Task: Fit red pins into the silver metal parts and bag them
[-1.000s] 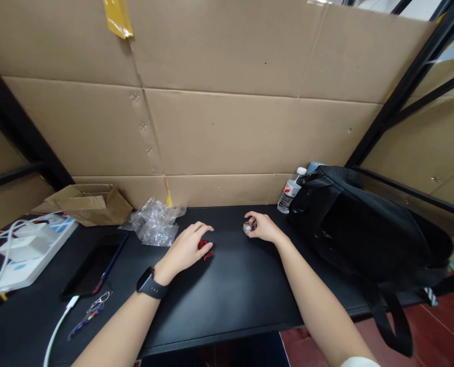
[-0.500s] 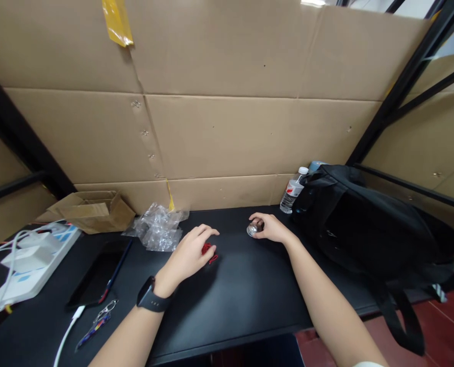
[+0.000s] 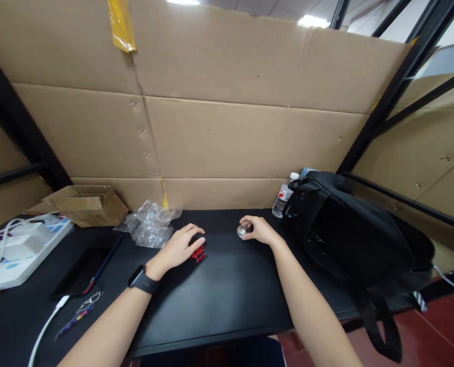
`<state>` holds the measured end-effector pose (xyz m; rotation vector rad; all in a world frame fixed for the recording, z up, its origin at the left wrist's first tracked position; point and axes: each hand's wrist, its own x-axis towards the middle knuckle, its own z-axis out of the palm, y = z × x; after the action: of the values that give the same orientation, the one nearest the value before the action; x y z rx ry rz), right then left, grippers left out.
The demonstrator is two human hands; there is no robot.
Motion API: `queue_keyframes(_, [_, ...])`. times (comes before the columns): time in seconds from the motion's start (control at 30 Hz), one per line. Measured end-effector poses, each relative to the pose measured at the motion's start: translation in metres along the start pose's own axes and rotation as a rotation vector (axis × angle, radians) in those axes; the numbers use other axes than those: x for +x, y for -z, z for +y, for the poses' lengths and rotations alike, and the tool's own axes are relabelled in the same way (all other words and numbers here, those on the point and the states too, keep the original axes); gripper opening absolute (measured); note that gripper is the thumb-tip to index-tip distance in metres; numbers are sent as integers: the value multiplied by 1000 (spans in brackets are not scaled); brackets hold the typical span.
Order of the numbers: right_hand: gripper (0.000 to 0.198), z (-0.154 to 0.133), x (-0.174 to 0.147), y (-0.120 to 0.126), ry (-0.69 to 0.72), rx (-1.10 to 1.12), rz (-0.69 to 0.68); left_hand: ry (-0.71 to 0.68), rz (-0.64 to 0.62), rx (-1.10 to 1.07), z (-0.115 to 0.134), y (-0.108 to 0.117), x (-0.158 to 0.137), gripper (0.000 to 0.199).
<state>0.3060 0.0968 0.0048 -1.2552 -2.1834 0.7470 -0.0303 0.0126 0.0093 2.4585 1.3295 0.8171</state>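
My left hand [image 3: 178,246] hovers low over the black tabletop with its fingers stretched out and apart. Just beneath its thumb lies a small tangle of red cord [image 3: 199,254], partly hidden by the hand. Over on the right, my right hand [image 3: 258,229] has its thumb and fingers curled around a small, round, shiny silvery object [image 3: 242,231]. That object rests at or close to the table surface, and the fingers cover part of it, so its exact kind does not show. A dark watch [image 3: 143,279] is on my left wrist.
A crumpled clear plastic bag [image 3: 150,227] and an open cardboard box [image 3: 85,204] lie at the back left. Nearer are a phone [image 3: 85,265], a keychain [image 3: 77,316] and a white power strip [image 3: 31,255]. A water bottle [image 3: 282,199] and black backpack [image 3: 349,239] stand right.
The view has tilted up and swung slightly right, so everything sits farther left. A little more of the red cord shows beneath my left hand. My right hand keeps its hold.
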Motion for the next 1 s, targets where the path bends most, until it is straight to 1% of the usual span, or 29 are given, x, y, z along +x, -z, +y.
queue_keyframes(0.17, [55, 2, 1, 0, 7, -51, -43, -9, -87, -8, -5, -9, 2, 44])
queue_keyframes(0.23, [56, 2, 1, -1, 21, -92, -58, 16, -127, 8, -7, -12, 0, 54])
queue_keyframes(0.3, [64, 1, 1, -3, 9, -160, -63, 62, -179, 38, -8, -14, -1, 66])
queue_keyframes(0.4, [83, -1, 0, -8, -88, -297, -84, 149, -266, 103, -8, -16, -5, 84])
queue_keyframes(0.5, [100, -5, -1, -10, -239, -396, -155, 211, -317, 161, -5, -16, -7, 94])
queue_keyframes(0.63, [118, -10, -4, -7, -460, -446, -274, 309, -332, 191, 3, -12, -8, 99])
queue_keyframes(0.7, [123, -11, -6, -4, -518, -448, -305, 339, -333, 193, 5, -10, -9, 100])
queue_keyframes(0.8, [124, -11, -6, -2, -522, -442, -313, 337, -348, 186, 3, -8, -9, 100])
queue_keyframes(1.0, [122, -10, -5, -4, -504, -433, -285, 328, -391, 174, -1, -5, -11, 98])
